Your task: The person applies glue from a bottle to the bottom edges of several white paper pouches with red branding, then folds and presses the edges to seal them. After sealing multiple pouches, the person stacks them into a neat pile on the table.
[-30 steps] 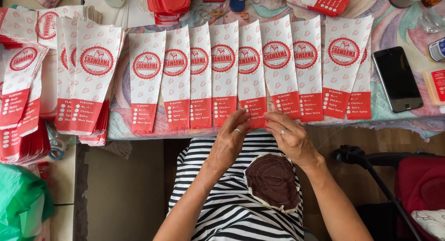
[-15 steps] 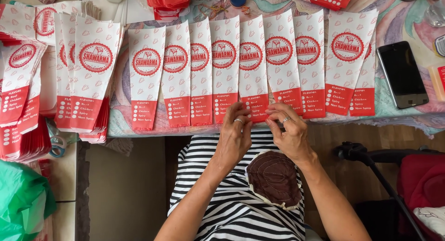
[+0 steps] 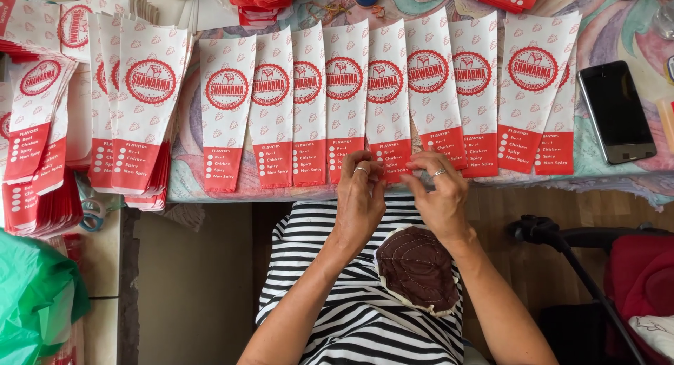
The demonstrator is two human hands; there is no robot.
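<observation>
The red bottom edge of one paper bag (image 3: 388, 98) is pinched by the left hand (image 3: 359, 200) and right hand (image 3: 441, 196); neighbouring bags beside the grip should be left undisturbed.

White paper sleeve (image 3: 387, 91) with red round emblem and red lower band. Lies flat in an overlapping row on the surface, its red end at the near edge.

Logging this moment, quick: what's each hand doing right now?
Left hand: fingers curled, pinching the red bottom edge of a paper sleeve.
Right hand: fingers bent, pinching the same edge.
</observation>
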